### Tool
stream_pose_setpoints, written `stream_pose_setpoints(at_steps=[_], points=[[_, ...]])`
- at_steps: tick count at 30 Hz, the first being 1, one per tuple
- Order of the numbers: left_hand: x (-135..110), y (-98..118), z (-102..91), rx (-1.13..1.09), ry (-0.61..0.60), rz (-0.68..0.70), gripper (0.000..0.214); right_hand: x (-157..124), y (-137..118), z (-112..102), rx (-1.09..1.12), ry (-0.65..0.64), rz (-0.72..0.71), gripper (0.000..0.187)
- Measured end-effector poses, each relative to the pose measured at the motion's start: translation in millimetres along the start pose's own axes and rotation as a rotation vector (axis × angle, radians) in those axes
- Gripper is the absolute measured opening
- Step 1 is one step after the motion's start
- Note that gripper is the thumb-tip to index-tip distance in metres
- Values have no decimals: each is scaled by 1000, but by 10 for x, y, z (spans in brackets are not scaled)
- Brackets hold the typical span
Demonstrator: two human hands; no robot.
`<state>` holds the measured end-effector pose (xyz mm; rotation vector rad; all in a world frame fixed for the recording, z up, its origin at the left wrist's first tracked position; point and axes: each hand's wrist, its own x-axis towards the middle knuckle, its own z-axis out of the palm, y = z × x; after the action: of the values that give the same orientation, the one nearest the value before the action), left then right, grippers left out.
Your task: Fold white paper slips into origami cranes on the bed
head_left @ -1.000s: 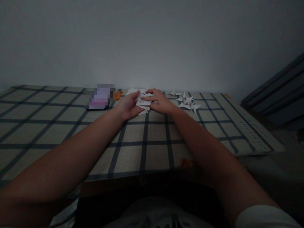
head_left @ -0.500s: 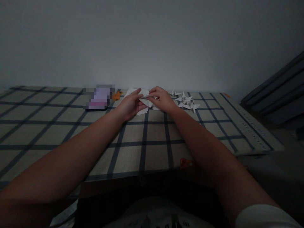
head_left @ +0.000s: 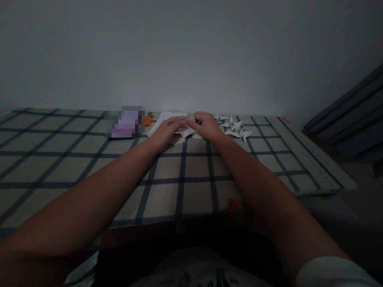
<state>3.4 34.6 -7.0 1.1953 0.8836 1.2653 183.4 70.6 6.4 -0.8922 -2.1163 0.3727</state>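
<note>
Between my two hands is a partly folded piece of white paper [head_left: 188,118], held near the far side of the table. My left hand [head_left: 166,131] grips its left side, the fingers pointing right. From the other side my right hand [head_left: 207,124] pinches the paper between thumb and curled fingers. The exact folds are too small and dim to make out. Underneath and behind my hands lie loose white paper sheets [head_left: 161,118], partly hidden. Just right of my right hand sit several folded paper cranes [head_left: 235,125].
A phone [head_left: 125,123] with a lit, blurred screen lies at left on the checked tablecloth [head_left: 194,167]. A pale wall [head_left: 191,52] stands right behind the table. Dark folded cloth [head_left: 353,115] hangs at the far right.
My left hand has turned over the paper, its palm now facing down and less visible. The held paper is tilted up more, and my right fingers are curled closer in.
</note>
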Motion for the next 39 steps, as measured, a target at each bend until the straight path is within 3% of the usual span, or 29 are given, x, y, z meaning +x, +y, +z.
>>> stream_pose_setpoints(at_steps=[3, 6, 9, 12, 15, 21, 24, 31, 39], points=[[24, -32, -50, 95, -67, 17, 20, 10, -17, -1, -30, -17, 13, 40], [9, -5, -64, 283, -17, 26, 17, 16, 10, 14, -39, -42, -26, 33], [-27, 53, -48, 406, 54, 72, 30, 13, 42, 34, -15, -35, -61, 22], [-39, 77, -44, 417, 111, 97, 35, 6, 46, 45, -7, -42, -37, 21], [-19, 49, -65, 470, 135, 82, 23, 8, 31, 42, -38, -41, -20, 27], [43, -39, -118, 313, 68, -2, 23, 19, 21, 51, -43, -25, 67, 32], [52, -50, -126, 296, 63, 0, 27, 18, 16, 68, 74, -7, 131, 34], [89, -33, -139, 89, 84, 21, 27, 41, 75, 86, 593, 28, 352, 33], [97, -39, -166, 106, 37, 39, 33, 5, 124, 103, 754, -71, 355, 24]])
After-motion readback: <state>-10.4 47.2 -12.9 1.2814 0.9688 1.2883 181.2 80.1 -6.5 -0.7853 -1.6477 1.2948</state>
